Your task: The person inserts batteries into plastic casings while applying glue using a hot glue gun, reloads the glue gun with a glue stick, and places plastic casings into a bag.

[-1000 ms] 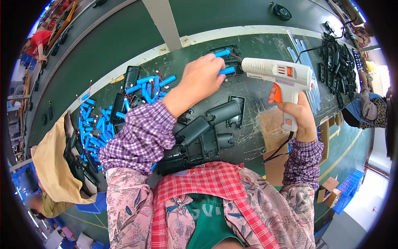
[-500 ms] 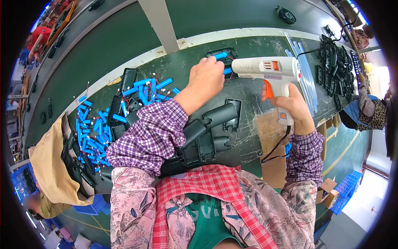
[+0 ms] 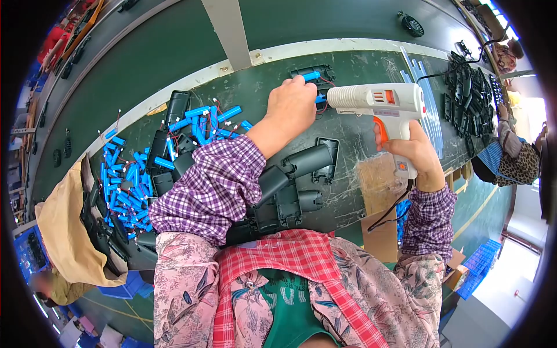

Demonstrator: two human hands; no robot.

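My right hand is wrapped around the white grip of a hot glue gun, the forefinger at its orange trigger. The gun points left, its front end close to my left hand. My left hand is closed, with a blue battery showing at its fingertips; the grip itself is partly hidden. Just beyond the fingers, another blue battery with a thin red wire lies at an open black plastic housing. Several black housings sit on the bench below my left wrist.
Blue wired batteries lie heaped at the left beside a brown paper bag. Clear glue sticks and a pile of black parts are at the right. The gun's black cord hangs over cardboard. Another person is at far right.
The glue gun and my right hand have shifted slightly right and down. My left hand stays closed in nearly the same place; the whole view has moved a little.
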